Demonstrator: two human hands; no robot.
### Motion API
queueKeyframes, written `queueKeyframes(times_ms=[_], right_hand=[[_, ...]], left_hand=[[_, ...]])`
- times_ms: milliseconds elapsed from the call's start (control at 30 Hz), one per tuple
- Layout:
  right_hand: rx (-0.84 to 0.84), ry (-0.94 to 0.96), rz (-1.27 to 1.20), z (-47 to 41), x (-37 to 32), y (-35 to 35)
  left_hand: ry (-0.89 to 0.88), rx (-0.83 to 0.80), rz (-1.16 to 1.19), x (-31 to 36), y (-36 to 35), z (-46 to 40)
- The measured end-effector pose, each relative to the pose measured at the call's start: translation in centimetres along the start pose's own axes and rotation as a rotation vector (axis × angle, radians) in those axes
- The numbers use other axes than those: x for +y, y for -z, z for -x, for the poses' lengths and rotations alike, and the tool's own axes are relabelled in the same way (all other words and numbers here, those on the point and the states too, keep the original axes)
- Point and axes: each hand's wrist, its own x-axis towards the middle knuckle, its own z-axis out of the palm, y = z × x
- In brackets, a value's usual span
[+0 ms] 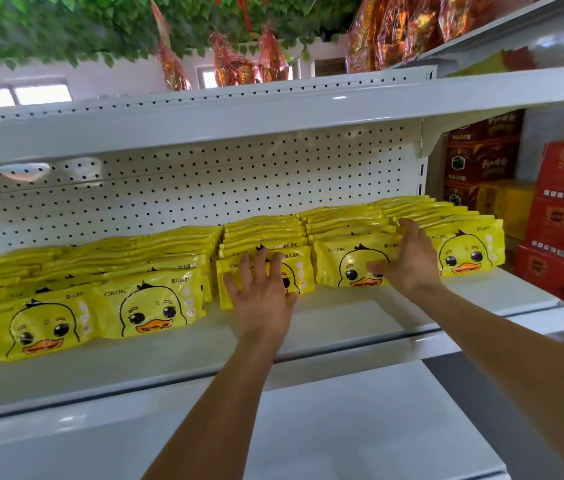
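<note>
Glossy yellow soft-plastic packs (pixel 148 306), each printed "CKAK" and 婴儿湿巾 over a cartoon duck face, stand in rows on a white metal shelf (pixel 342 327) with a pegboard back (pixel 204 174). The left hand (pixel 261 289) grips nothing and lies flat, fingers spread and straight, pressed on the front of the middle pack (pixel 299 271). The right hand (pixel 408 261) grasps the neighbouring pack (pixel 341 265) just to the right, with the thumb on the duck face and the fingers hooked over the top edge.

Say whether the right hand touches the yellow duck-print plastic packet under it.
Touching: head view shows right hand thumb on the yellow duck-print plastic packet, fingers over its top.
</note>
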Motion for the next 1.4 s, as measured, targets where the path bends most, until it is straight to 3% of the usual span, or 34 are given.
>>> queueKeyframes(times_ms=[167,633,800,900,1067,1233,1400], right_hand=[[0.044,0.1,0.241,0.2,-0.2,-1.1],[-0.046,0.045,0.571,0.7,-1.8,-1.1],[0.021,0.141,0.533,4.2,-3.0,0.4],[-0.04,0.184,0.523,7.5,-2.7,2.5],[-0.12,0.207,0.51,12.9,0.6,8.1],[-0.147,0.173,0.515,18.9,6.7,15.4],[-0.264,0.051,0.477,26.6,15.5,21.8]], left_hand=[[-0.013,0.031,0.004,-0.1,-0.3,-0.1],[-0.063,0.055,0.095,-0.3,-0.9,0.1],[-0.172,0.196,0.176,-0.2,-0.5,0.2],[-0.241,0.241,0.182,0.3,0.3,1.2],[-0.244,0.034,0.254,3.7,2.7,6.5],[-0.42,0.069,0.534,9.3,3.4,14.8],[-0.439,-0.248,0.735,17.1,2.1,26.0]])
